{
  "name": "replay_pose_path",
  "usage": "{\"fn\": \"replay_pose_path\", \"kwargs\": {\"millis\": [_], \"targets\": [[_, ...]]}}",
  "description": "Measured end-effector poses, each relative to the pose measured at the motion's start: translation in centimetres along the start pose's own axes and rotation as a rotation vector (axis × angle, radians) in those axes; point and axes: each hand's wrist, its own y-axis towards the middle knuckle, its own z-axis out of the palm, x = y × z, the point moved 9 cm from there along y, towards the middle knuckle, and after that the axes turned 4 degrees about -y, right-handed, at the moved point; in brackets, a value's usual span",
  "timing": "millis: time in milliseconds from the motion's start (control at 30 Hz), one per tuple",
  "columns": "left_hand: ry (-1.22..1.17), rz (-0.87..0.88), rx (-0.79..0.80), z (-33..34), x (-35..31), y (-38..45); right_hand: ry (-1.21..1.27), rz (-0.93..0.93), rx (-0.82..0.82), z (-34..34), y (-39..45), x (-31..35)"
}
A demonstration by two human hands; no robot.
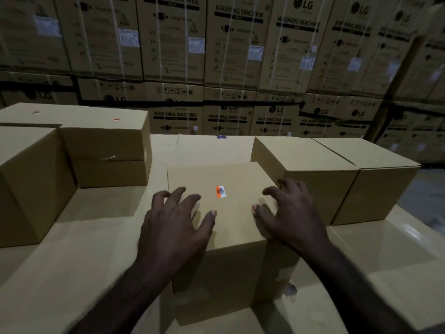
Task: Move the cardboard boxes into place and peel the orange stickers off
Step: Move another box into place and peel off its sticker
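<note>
Both grips, left hand (178,220) and right hand (286,213), spread open, holding nothing; orange sticker (220,191) between them may tear if picked carelessly.

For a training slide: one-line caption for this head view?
Both hands, left hand and right hand, hover spread over a cardboard box bearing an orange sticker.

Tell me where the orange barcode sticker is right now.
In the head view, the orange barcode sticker sits centre frame on top of the plain brown cardboard box, between the left hand and right hand.
</note>
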Motion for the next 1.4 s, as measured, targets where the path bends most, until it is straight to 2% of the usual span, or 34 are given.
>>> {"fn": "replay_pose_path", "kwargs": {"millis": [200,367,633,967,1167,1400], "targets": [[0.053,0.047,0.072,0.6,-0.5,2.5,0.129,-0.316,0.284,2.2,4.7,5.5],[0.081,0.051,0.091,1.2,-0.5,2.9,0.134,-0.469,0.399,3.7,6.7,7.0],[0.088,-0.006,0.070,1.8,-0.3,3.9,0.188,-0.663,0.388,4.0,7.9,7.7],[0.107,-0.005,0.065,2.0,-0.6,4.0,0.077,-1.020,0.179,3.2,6.1,8.9],[0.108,0.014,0.083,2.3,-0.8,4.4,0.021,-1.063,0.163,4.3,6.0,9.6],[0.090,0.016,0.087,2.5,-0.9,4.5,0.044,-0.996,0.234,5.0,6.7,9.4]]}}
